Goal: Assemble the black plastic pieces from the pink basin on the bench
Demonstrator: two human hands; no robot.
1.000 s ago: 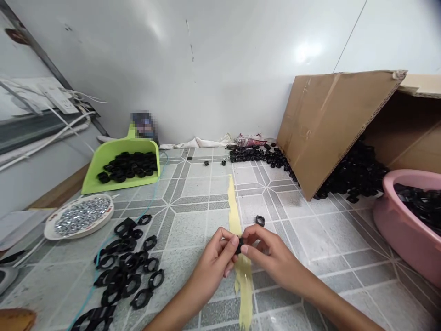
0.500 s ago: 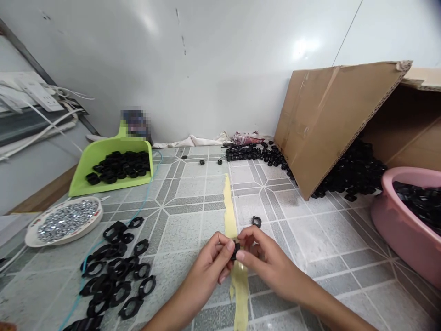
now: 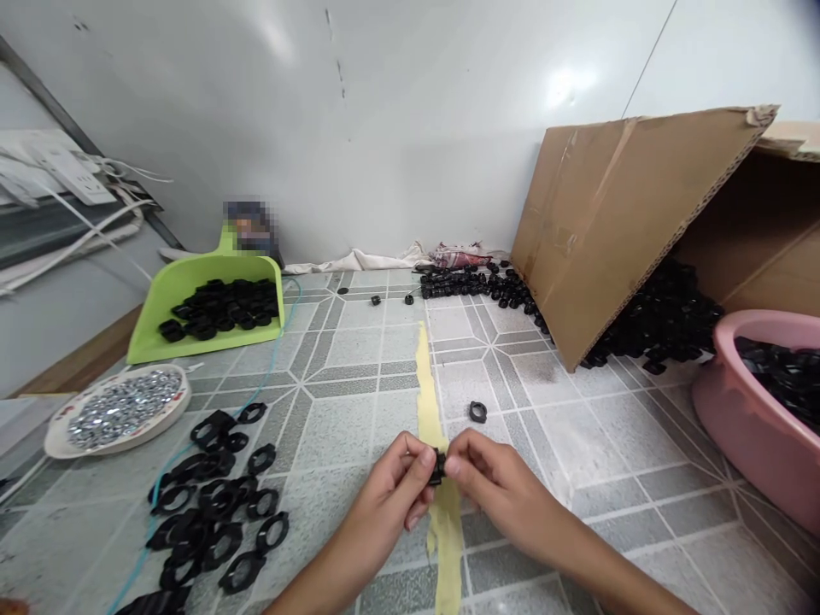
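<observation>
Hands: left hand and right hand are meeting fingertip to fingertip low in the middle of the view.
Left hand: thumb and forefinger are pinching the left side of a small black part, the other fingers curling under.
Right hand: thumb and forefinger are pinching the same part from the right.
Black part: it is sitting between both sets of fingertips, just above a yellow strip lying on the tiled surface.
Loose ring: it is lying on the tiles at 1 o'clock from the hands, near them.
Ring pile: black rings are lying scattered at 9 o'clock from the hands.
Plate: it is holding shiny silver bits at 10 o'clock.
Dustpan: green, it is holding black rings at 11 o'clock, farther back.
Cardboard box: it is lying tipped at 2 o'clock, black rings spilling from under it.
Pink basin: it is sitting at 3 o'clock, holding black parts.
</observation>
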